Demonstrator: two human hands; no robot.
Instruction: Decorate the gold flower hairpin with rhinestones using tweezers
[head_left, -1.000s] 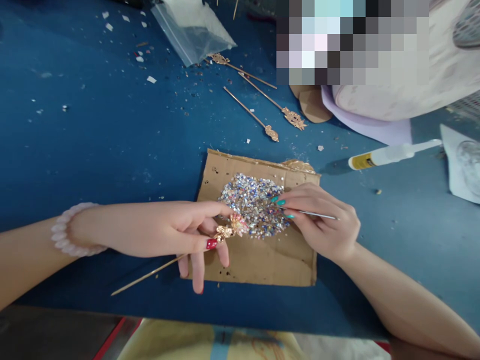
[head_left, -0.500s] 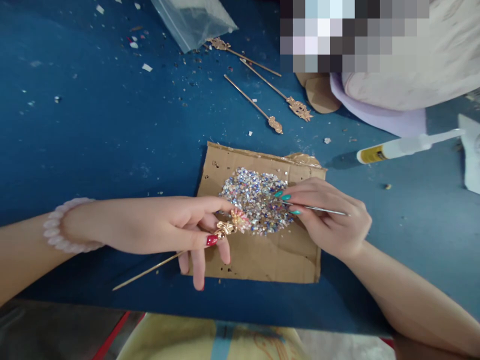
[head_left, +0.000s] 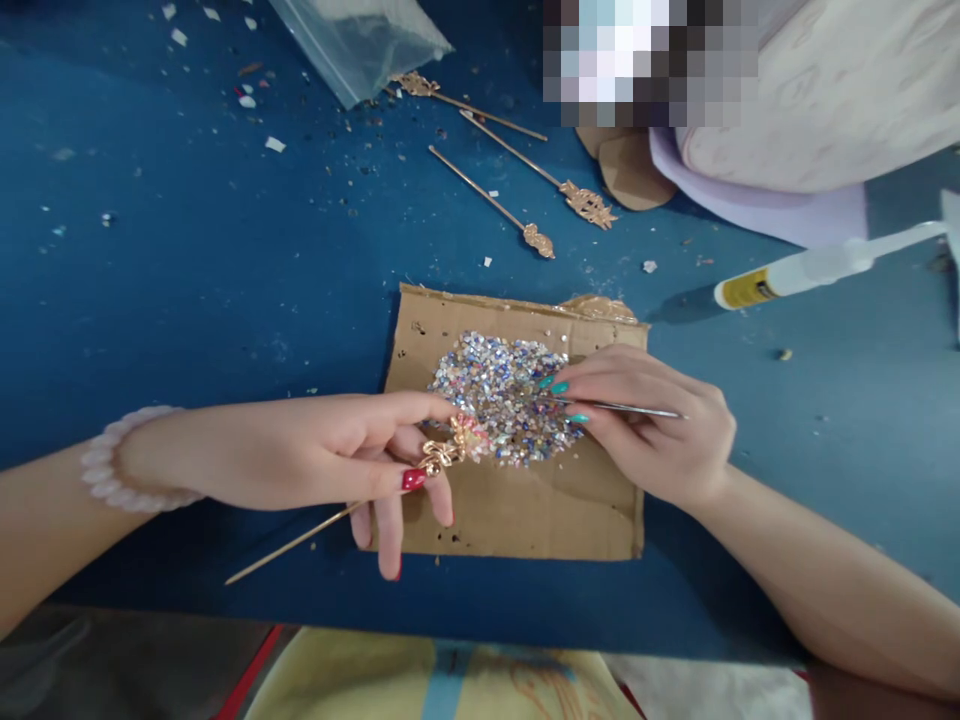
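My left hand (head_left: 315, 455) pinches a gold hairpin (head_left: 442, 457) between thumb and forefinger, just behind its ornate head; the thin stem runs down-left under my palm and its tip sits over the counter (head_left: 187, 290) edge. Other fingers are curled down, touching the cardboard (head_left: 525, 510). Red nail on the thumb, bead bracelet (head_left: 112, 470) on the wrist.

My right hand (head_left: 652, 430) is closed on a thin metal pick (head_left: 630, 408), held like a pen with teal-nailed fingertips; the tip points left into the pile of rhinestones (head_left: 499, 395). I can't tell if a stone is on the tip, too small.

The hairpin head rests at the left-lower edge of the rhinestones, touching or just over them. The rhinestones lie heaped in the upper middle of the cardboard, which lies flat on the blue counter between both hands.

Farther out: three more gold hairpins (head_left: 525, 195) lie loose beyond the cardboard, well apart from my hands. A clear plastic bag (head_left: 360, 45) at the top edge. A glue tube (head_left: 810, 270) with a yellow label lies to the right, nozzle end pointing left. Small scraps are scattered top left. Another person's pale sleeve (head_left: 817, 110) rests at the top right.
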